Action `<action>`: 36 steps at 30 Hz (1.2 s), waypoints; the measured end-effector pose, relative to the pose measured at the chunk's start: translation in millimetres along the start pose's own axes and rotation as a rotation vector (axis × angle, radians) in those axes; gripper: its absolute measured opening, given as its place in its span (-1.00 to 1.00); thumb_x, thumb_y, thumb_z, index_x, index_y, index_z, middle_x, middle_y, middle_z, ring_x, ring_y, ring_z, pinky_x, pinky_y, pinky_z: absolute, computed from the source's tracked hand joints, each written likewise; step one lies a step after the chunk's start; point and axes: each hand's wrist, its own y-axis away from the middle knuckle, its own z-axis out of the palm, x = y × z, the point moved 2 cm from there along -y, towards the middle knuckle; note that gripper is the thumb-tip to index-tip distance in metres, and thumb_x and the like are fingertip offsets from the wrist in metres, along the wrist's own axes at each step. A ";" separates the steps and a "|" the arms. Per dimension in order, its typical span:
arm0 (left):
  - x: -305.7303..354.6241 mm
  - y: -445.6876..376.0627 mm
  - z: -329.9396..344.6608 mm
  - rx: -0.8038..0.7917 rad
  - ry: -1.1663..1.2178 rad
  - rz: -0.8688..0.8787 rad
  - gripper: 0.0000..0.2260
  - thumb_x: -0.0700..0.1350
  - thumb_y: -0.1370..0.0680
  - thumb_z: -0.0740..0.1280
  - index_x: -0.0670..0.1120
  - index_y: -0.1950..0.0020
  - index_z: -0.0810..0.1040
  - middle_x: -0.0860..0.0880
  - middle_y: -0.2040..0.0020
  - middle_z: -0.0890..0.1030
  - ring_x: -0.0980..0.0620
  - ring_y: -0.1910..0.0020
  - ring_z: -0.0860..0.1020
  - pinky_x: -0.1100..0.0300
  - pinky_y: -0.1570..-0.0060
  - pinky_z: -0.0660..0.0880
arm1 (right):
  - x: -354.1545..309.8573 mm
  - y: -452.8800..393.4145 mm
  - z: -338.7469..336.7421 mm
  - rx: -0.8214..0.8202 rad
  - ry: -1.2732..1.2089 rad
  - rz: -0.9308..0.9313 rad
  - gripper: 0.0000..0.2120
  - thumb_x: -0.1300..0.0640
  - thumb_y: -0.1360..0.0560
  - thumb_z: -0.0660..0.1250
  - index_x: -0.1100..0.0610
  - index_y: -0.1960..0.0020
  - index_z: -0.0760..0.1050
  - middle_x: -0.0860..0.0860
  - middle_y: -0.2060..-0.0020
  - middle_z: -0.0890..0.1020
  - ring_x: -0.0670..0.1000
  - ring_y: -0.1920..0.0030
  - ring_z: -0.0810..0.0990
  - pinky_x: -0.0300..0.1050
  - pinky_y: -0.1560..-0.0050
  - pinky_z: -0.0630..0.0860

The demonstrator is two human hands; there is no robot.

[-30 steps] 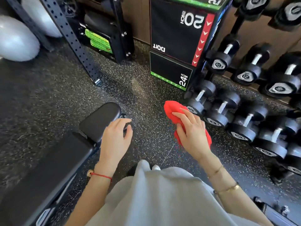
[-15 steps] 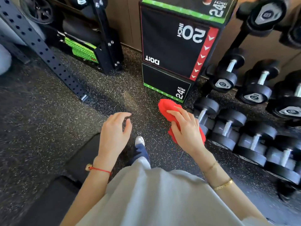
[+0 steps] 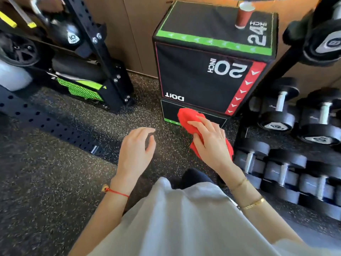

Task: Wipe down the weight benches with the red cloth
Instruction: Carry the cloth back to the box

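Fingers of R hand [image 3: 212,143] grip red cloth [image 3: 190,119], L hand [image 3: 135,150] loose/empty, plyo box [image 3: 199,78] ahead.

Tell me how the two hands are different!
The right hand holds the red cloth; the left hand holds nothing, its fingers loosely curled. The left wrist wears a red string; the right wrist wears gold bracelets. The right hand is nearer the dumbbells; the left hangs over bare floor. Both are palm down in front of the person, touching no bench.
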 end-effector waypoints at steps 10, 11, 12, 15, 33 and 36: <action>-48.7 -178.8 25.2 -0.027 -0.014 0.043 -0.79 -0.17 -0.60 0.28 -0.12 -0.21 0.59 -0.03 -0.18 0.63 -0.02 -0.18 0.55 0.03 -0.26 0.47 | 17.8 -171.8 29.6 0.009 0.014 0.030 -0.63 0.11 -0.57 0.15 -0.08 -0.36 0.43 -0.10 -0.37 0.44 0.12 -0.28 0.41 0.07 -0.28 0.28; -51.5 -200.1 26.8 -0.020 -0.013 0.048 -0.79 -0.16 -0.60 0.28 -0.12 -0.21 0.59 -0.03 -0.18 0.63 -0.02 -0.19 0.55 0.03 -0.25 0.48 | 20.9 -193.2 30.4 0.014 0.015 0.028 -0.63 0.11 -0.57 0.15 -0.08 -0.36 0.42 -0.10 -0.37 0.44 0.12 -0.29 0.41 0.07 -0.29 0.27; -53.3 -221.8 28.2 -0.012 -0.010 0.053 -0.79 -0.16 -0.60 0.28 -0.11 -0.21 0.59 -0.02 -0.17 0.63 -0.01 -0.19 0.55 0.03 -0.25 0.48 | 23.9 -215.3 30.1 0.019 0.015 0.030 -0.63 0.10 -0.57 0.15 -0.08 -0.36 0.42 -0.10 -0.37 0.44 0.12 -0.29 0.40 0.08 -0.29 0.27; -55.1 -287.5 30.6 0.002 0.009 0.067 -0.78 -0.15 -0.61 0.26 -0.11 -0.22 0.59 -0.02 -0.17 0.63 0.02 -0.20 0.54 0.05 -0.26 0.48 | 31.0 -283.1 27.1 0.036 0.017 0.043 -0.63 0.11 -0.57 0.16 -0.09 -0.36 0.42 -0.10 -0.38 0.43 0.12 -0.30 0.40 0.09 -0.29 0.27; -57.3 -564.1 71.2 -0.105 0.081 0.226 -0.79 -0.22 -0.57 0.29 -0.15 -0.17 0.61 -0.07 -0.12 0.65 -0.08 -0.14 0.56 0.01 -0.20 0.48 | 75.4 -571.6 25.0 0.115 0.135 0.174 -0.64 0.14 -0.57 0.15 -0.03 -0.34 0.45 -0.07 -0.37 0.45 0.17 -0.25 0.42 0.04 -0.21 0.28; -64.7 -596.8 73.0 -0.145 0.086 0.264 -0.78 -0.22 -0.57 0.29 -0.14 -0.18 0.61 -0.06 -0.13 0.65 -0.08 -0.16 0.56 0.00 -0.21 0.48 | 79.9 -605.2 37.6 0.122 0.170 0.223 -0.64 0.13 -0.58 0.14 -0.02 -0.35 0.45 -0.05 -0.36 0.45 0.18 -0.24 0.42 0.04 -0.20 0.27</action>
